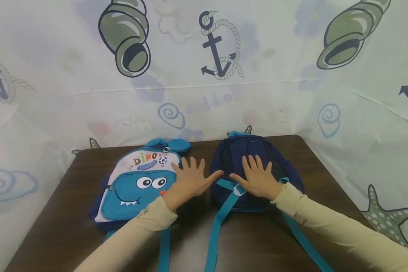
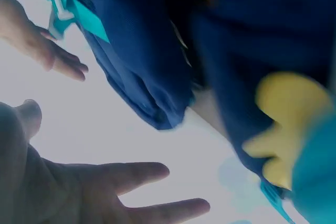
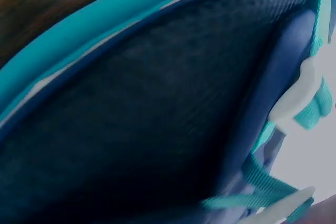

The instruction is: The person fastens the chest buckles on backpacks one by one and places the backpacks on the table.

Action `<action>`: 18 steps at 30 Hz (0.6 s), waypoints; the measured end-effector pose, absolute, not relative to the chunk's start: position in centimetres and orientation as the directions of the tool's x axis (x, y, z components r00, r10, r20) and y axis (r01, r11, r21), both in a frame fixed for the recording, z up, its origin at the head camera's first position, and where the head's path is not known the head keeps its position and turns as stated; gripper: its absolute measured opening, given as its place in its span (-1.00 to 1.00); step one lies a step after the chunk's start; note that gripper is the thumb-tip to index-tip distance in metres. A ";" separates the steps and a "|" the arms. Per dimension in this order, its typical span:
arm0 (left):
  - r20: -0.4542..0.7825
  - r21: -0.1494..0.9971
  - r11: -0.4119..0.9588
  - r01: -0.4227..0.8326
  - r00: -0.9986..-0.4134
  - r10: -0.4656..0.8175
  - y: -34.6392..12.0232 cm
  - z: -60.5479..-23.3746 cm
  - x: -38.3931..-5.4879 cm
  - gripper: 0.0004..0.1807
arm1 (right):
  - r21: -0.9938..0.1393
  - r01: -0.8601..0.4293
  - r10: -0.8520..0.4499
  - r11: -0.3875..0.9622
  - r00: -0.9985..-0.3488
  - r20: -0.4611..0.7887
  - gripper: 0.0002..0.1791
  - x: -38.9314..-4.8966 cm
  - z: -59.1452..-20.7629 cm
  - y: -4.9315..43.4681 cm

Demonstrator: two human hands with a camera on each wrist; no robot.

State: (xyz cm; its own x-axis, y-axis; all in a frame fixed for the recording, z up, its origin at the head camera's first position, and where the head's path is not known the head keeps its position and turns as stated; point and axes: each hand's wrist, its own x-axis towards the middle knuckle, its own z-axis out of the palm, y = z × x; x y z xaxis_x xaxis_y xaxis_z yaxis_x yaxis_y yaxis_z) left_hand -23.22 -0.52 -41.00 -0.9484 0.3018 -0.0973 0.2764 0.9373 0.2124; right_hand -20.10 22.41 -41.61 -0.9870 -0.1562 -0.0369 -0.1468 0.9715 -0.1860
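Two small backpacks lie side by side on the table. The left one, a dino backpack (image 1: 132, 192), faces up with a blue smiling face and white top panel. Its neighbour, a navy backpack (image 1: 221, 158), shows its back side with shoulder straps and teal webbing (image 1: 219, 223). My left hand (image 1: 192, 177), fingers spread, overlaps the dino backpack's right edge in the head view. My right hand (image 1: 260, 177) is spread over the navy backpack. Neither hand grips anything. In the left wrist view the left hand (image 2: 94, 187) has its fingers extended, apart from the navy fabric (image 2: 142, 51).
The brown wooden table (image 1: 68, 200) carries both backpacks. Behind and beside it hangs a white cloth (image 1: 275, 109) printed with anchors, shells and starfish. A teal strap (image 1: 307, 241) trails toward the table's front right, and another strap (image 1: 164, 249) hangs below the dino backpack.
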 end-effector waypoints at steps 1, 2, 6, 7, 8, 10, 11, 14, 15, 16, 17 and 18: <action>-0.104 0.220 0.939 0.264 -0.951 0.292 -1.1 -40.9 -23.2 0.11 | -0.184 -0.149 -0.159 0.971 -0.986 -0.039 0.00 -20.2 -41.6 22.1; -0.106 0.226 0.941 0.254 -0.953 0.283 -1.6 -40.9 -23.2 0.11 | -0.184 -0.151 -0.161 0.971 -0.986 -0.041 0.01 -20.3 -41.5 21.7; -0.117 0.249 0.945 0.210 -0.963 0.245 -3.9 -40.7 -23.2 0.10 | -0.199 -0.159 -0.171 0.967 -0.984 -0.047 0.03 -20.7 -41.3 20.2; -0.121 0.251 0.947 0.199 -0.965 0.235 -4.4 -40.6 -23.2 0.10 | -0.203 -0.162 -0.175 0.966 -0.983 -0.046 0.03 -20.8 -41.3 19.7; -0.127 0.253 0.949 0.186 -0.966 0.223 -4.9 -40.6 -23.2 0.10 | -0.205 -0.165 -0.177 0.965 -0.983 -0.043 0.03 -20.9 -41.3 19.3; -0.138 0.259 0.952 0.164 -0.969 0.205 -6.0 -40.5 -23.2 0.11 | -0.210 -0.173 -0.186 0.962 -0.982 -0.043 0.05 -21.1 -41.2 18.5; -0.144 0.256 0.954 0.154 -0.970 0.196 -6.6 -40.5 -23.2 0.11 | -0.212 -0.179 -0.192 0.961 -0.980 -0.043 0.05 -21.2 -41.2 18.0; -0.162 0.251 0.960 0.120 -0.973 0.164 -8.5 -40.6 -23.2 0.12 | -0.212 -0.188 -0.203 0.959 -0.978 -0.050 0.05 -21.4 -41.1 16.6; -0.166 0.252 0.962 0.108 -0.974 0.153 -9.2 -40.6 -23.2 0.13 | -0.218 -0.193 -0.209 0.957 -0.977 -0.051 0.05 -21.4 -41.0 16.1; -0.171 0.252 0.963 0.095 -0.975 0.141 -9.9 -40.7 -23.2 0.15 | -0.221 -0.197 -0.213 0.955 -0.975 -0.054 0.05 -21.4 -41.0 15.6; -0.183 0.251 0.965 0.078 -0.975 0.127 -10.6 -40.7 -23.2 0.16 | -0.222 -0.202 -0.219 0.954 -0.974 -0.055 0.05 -21.5 -41.0 15.1; -0.194 0.253 0.966 0.060 -0.975 0.111 -11.3 -40.7 -23.1 0.17 | -0.227 -0.206 -0.224 0.952 -0.973 -0.055 0.06 -21.5 -41.1 14.5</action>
State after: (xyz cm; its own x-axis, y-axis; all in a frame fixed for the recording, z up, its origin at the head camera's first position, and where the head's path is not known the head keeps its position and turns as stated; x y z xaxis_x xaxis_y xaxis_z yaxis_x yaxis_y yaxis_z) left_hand -23.12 -11.30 -40.71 -0.9746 0.1114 -0.1940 0.0601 0.9657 0.2526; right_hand -21.54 14.52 -41.06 -0.9731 -0.2240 -0.0548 -0.2064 0.9519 -0.2266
